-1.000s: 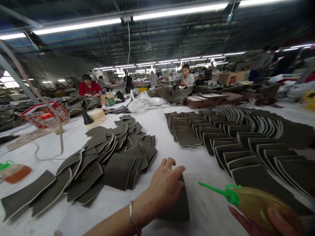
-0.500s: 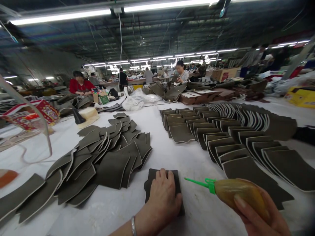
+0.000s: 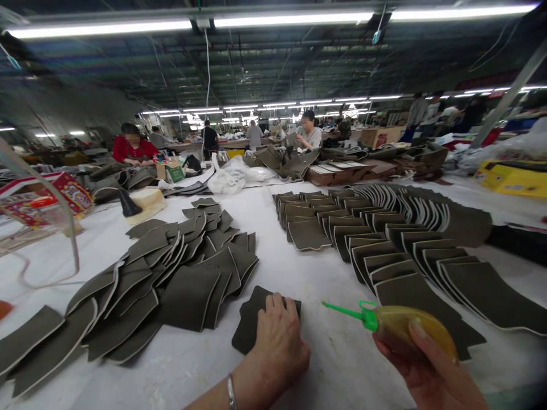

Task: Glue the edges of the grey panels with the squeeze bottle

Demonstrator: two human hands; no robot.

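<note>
My left hand [image 3: 277, 340] lies flat, fingers together, on a single dark olive cut piece [image 3: 250, 319] on the white table [image 3: 299, 273] just in front of me. My right hand [image 3: 427, 364] is wrapped round a yellowish squeeze bottle [image 3: 410, 327] with a green nozzle that points left toward the piece, its tip a short way off. A fanned heap of the same olive pieces [image 3: 171, 273] lies left of my left hand. Overlapped rows of pieces with pale edges [image 3: 384, 239] spread to the right.
A black cone on a cream pad [image 3: 141, 204], a red printed bag [image 3: 64, 196] and a bent clear tube [image 3: 51, 228] stand at the left. White plastic bags [image 3: 233, 176] lie at the far edge. Other people work at tables beyond. A yellow box [image 3: 508, 176] sits far right.
My left hand has drawn the single piece toward me and leftward and turned it. My right hand has raised the bottle and brought the nozzle closer to the piece.
</note>
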